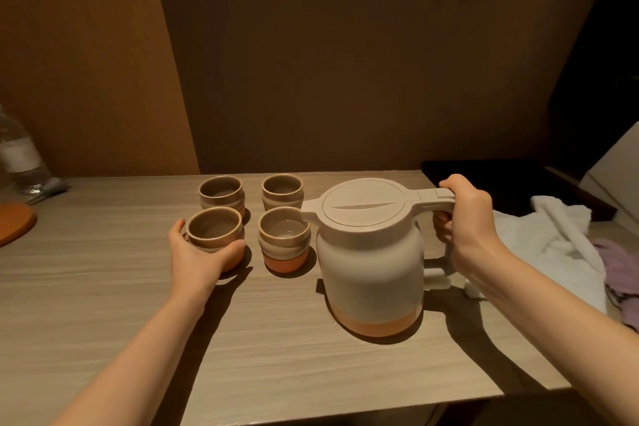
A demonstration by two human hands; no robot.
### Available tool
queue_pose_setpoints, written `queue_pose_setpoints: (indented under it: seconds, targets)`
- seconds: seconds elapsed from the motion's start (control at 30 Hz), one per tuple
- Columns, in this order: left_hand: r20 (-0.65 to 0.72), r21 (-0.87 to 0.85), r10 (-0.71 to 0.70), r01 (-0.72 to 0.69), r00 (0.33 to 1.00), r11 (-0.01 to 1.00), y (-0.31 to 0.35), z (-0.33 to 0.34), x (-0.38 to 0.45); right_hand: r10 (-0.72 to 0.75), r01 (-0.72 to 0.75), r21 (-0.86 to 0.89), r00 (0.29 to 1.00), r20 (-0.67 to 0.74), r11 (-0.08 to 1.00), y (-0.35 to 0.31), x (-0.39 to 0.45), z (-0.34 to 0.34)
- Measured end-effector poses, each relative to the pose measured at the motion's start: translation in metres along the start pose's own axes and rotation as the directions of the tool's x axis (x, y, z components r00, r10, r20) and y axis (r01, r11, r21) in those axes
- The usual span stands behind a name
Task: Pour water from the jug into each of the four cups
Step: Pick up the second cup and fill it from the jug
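The jug stands upright on the counter, lid on, spout beside the near right cup. The right hand grips its handle; the left hand wraps the near left cup. Pouring looks about to start: lift and tilt.

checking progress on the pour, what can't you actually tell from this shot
Head view only:
- Water level in the jug: opaque body, lid closed.
- Left rear cup and right rear cup: dim light hides any water.
- Right hand fingertips: behind the handle.
- Bottle: cut by the left edge, blurred.
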State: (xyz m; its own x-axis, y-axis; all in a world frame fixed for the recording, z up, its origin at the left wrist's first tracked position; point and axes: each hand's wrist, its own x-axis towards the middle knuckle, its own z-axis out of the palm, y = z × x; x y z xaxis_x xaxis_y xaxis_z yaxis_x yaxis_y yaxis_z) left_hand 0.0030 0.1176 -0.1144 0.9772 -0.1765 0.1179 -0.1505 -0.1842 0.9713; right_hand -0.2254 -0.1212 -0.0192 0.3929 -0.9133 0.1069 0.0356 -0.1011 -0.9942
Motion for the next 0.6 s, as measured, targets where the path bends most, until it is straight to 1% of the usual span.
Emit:
queue_pose_setpoints:
  seconds: [0.17,0.33,0.47,0.6]
  targets:
    - [0.014,0.037,0.026,-0.027,1.000,0.999,-0.004,0.004,0.002,0.003,-0.004,-0.013,1.000,-0.003,1.000,0.000,0.002,0.001]
    - [-0.021,0.037,0.048,-0.047,0.999,0.998,-0.004,0.005,0.003,0.010,-0.010,-0.013,1.000,0.006,1.000,-0.001,0.000,0.000]
    - [-0.064,0.024,0.090,-0.088,0.994,0.996,-0.001,-0.003,-0.006,0.014,-0.013,-0.012,1.000,0.018,1.000,-0.004,-0.004,0.000]
    - [-0.042,0.002,0.126,-0.126,0.991,0.992,0.010,-0.014,-0.019,0.010,-0.010,-0.018,1.000,0.021,1.000,-0.004,-0.009,-0.001]
